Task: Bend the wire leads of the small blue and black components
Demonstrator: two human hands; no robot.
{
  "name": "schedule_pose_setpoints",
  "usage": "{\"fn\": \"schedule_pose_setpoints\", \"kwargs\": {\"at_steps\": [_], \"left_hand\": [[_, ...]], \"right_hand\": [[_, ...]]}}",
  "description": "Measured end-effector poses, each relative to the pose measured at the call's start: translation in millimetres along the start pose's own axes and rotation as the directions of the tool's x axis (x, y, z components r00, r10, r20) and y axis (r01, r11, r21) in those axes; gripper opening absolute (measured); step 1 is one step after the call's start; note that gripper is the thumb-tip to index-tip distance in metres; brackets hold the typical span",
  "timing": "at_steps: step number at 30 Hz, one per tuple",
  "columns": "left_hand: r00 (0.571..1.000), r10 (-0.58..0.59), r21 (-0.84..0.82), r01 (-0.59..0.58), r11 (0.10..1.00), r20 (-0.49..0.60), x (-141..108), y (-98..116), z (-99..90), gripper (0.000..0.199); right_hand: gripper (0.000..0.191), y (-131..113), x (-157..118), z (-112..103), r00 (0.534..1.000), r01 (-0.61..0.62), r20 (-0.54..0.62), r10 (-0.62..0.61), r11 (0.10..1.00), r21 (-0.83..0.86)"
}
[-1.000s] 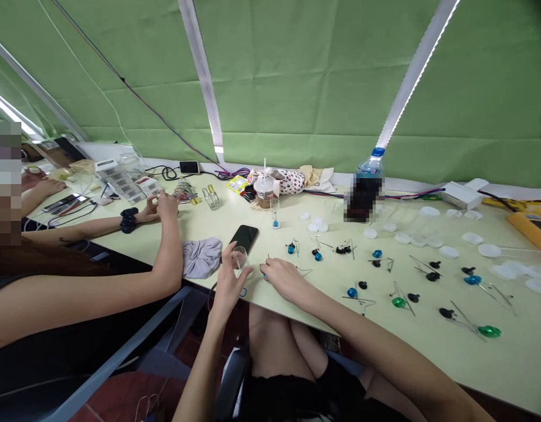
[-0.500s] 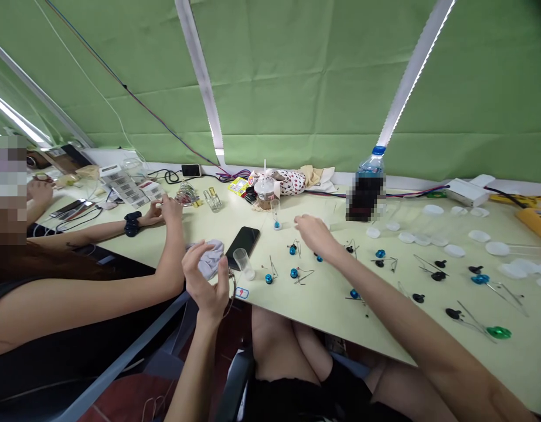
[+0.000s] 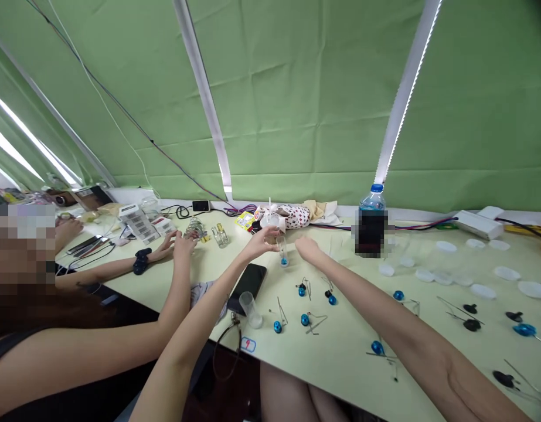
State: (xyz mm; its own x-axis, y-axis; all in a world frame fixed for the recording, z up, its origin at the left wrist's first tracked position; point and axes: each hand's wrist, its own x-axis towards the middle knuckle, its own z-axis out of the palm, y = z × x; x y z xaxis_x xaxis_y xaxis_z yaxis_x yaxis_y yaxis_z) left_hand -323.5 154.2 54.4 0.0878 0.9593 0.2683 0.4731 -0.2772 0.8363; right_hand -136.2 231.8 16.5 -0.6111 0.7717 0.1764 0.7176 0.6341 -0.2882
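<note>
My left hand (image 3: 262, 242) reaches across the table, its thumb and fingers curled at the upper part of a clear plastic tube (image 3: 283, 253). That tube stands upright with a small blue piece at its bottom. Just right of it, my right hand (image 3: 309, 249) is closed, fingertips pinched; whatever they may hold is hidden. Nearer me lie several blue round pieces with thin metal rods, among them one blue piece (image 3: 277, 327) and another blue piece (image 3: 305, 319). A second clear tube (image 3: 251, 310) stands tilted-looking beside a black phone (image 3: 248, 288).
At the back stand a lidded drink cup (image 3: 272, 220) and a blue-capped bottle (image 3: 371, 231). Clear round lids (image 3: 443, 276) and black pieces (image 3: 471, 324) spread over the right side. On the left, a co-worker's arm (image 3: 116, 271) rests along the table.
My left hand has moved from the near edge forward to the standing tube. My right hand stays close to that tube, still closed. The camera view has tilted up.
</note>
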Motion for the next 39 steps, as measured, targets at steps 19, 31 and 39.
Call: {"fn": "schedule_pose_setpoints", "kwargs": {"at_steps": [19,31,39], "left_hand": [[0.999,-0.047,-0.183,0.051,0.982,0.027,13.4,-50.3,32.6,0.04],[0.996,-0.014,-0.225,0.033,0.974,0.085,16.5,-48.0,33.5,0.034],[0.996,-0.016,-0.214,0.035,0.976,0.09,23.2,-49.1,32.1,0.031]], "right_hand": [[0.033,-19.3,-7.6,6.5,0.891,0.413,-0.42,-0.174,0.695,0.588],[0.038,-6.5,1.9,29.2,0.798,0.523,-0.495,-0.344,0.803,0.284],[0.042,-14.1,-0.6,31.3,0.845,0.39,-0.451,-0.287,0.908,0.151]]}}
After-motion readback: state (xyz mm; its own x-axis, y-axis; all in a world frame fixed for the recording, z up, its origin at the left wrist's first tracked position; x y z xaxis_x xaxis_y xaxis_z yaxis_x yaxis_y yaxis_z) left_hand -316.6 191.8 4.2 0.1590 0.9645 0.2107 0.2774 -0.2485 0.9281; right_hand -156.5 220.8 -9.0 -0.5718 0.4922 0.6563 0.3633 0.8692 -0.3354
